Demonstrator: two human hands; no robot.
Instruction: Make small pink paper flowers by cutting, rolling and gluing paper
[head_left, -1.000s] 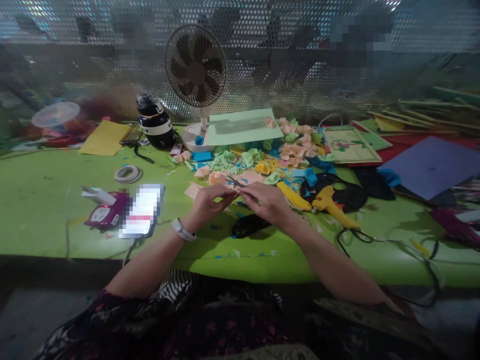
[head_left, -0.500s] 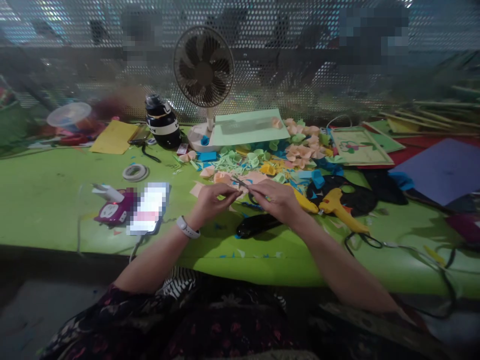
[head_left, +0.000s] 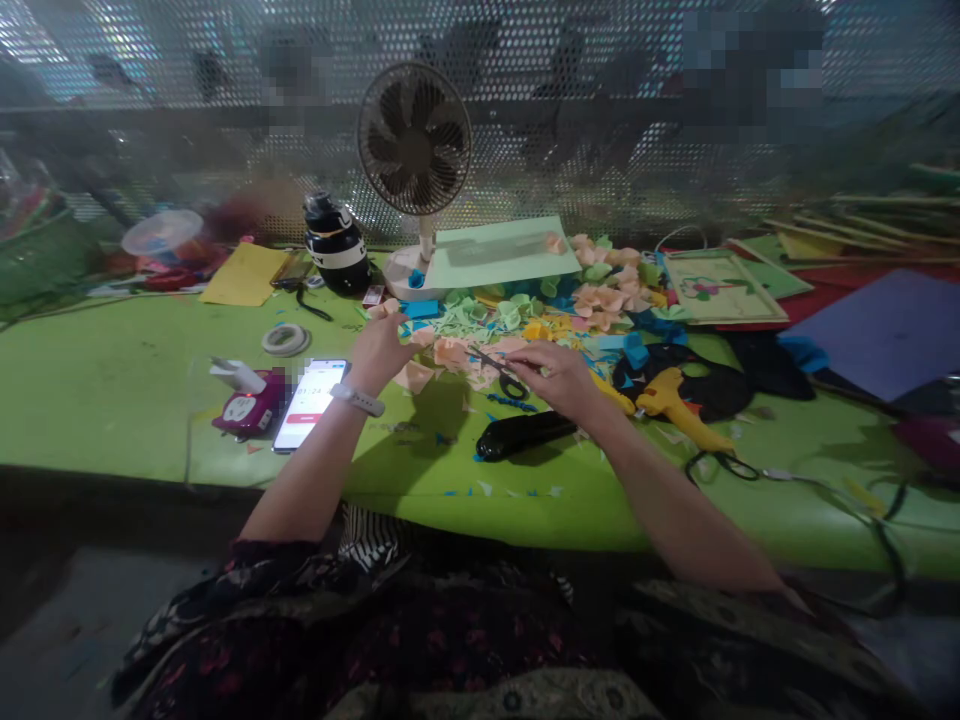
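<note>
My right hand (head_left: 556,378) is closed on a pair of scissors (head_left: 514,388), whose blades point up and left over the paper scraps. My left hand (head_left: 381,350), with a pale watch band on the wrist, is stretched out at the left end of the paper pile. Its thumb stands apart from the fingers, and the fingertips are beside a peach paper piece (head_left: 384,309); whether they touch it I cannot tell. Between the hands lie peach paper pieces (head_left: 450,351). A black stapler-like object (head_left: 521,437) rests below the scissors.
A fan (head_left: 415,145) and a black bottle (head_left: 337,250) stand at the back. To the left are a lit phone (head_left: 309,405), a purple socket block (head_left: 259,408) and a tape roll (head_left: 286,340). A yellow glue gun (head_left: 686,410) with its cord lies right. Peach paper flowers (head_left: 604,300) are heaped behind.
My left hand has moved away from the scissors, left and up to the peach paper, and its fingers have spread. My right hand still holds the scissors, their handle loop now showing.
</note>
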